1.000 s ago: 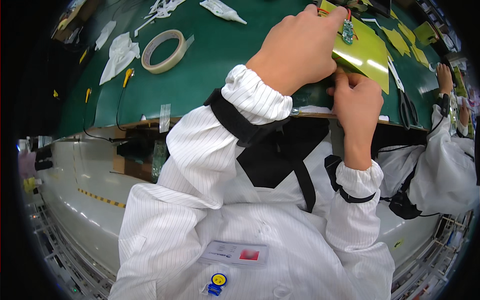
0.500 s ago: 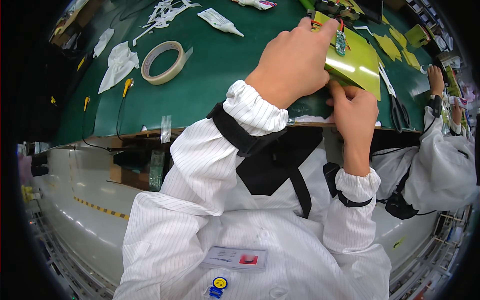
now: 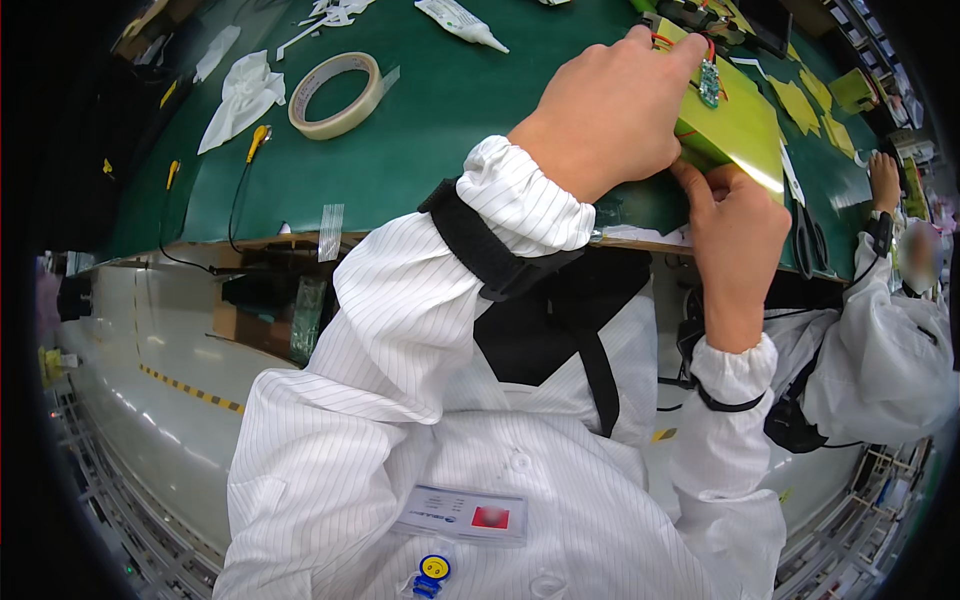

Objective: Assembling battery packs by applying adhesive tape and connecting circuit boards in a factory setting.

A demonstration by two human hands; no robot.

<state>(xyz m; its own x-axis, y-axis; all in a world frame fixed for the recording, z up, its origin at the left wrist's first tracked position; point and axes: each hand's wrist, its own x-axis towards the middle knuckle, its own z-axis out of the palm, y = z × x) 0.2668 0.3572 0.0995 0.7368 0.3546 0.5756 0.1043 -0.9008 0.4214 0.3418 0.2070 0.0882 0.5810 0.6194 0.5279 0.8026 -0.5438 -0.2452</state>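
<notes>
Probably the step was to keep the shiny yellow-green sheet (image 3: 748, 140) steady and work at its near edge. The sheet was partly under the left hand (image 3: 615, 118), toward the right of the green table (image 3: 450, 105). The left fingers reached over it, and the right hand (image 3: 742, 228) had its thumb and curled fingers close together by the edge. I couldn't tell if either hand pinched it, because the hands hid that spot. The next move called for a soft, steady hold. The sheet looked smooth and thin. Over it showed a little bumpy circuit board (image 3: 710, 86) with skinny red wires (image 3: 712, 50).
</notes>
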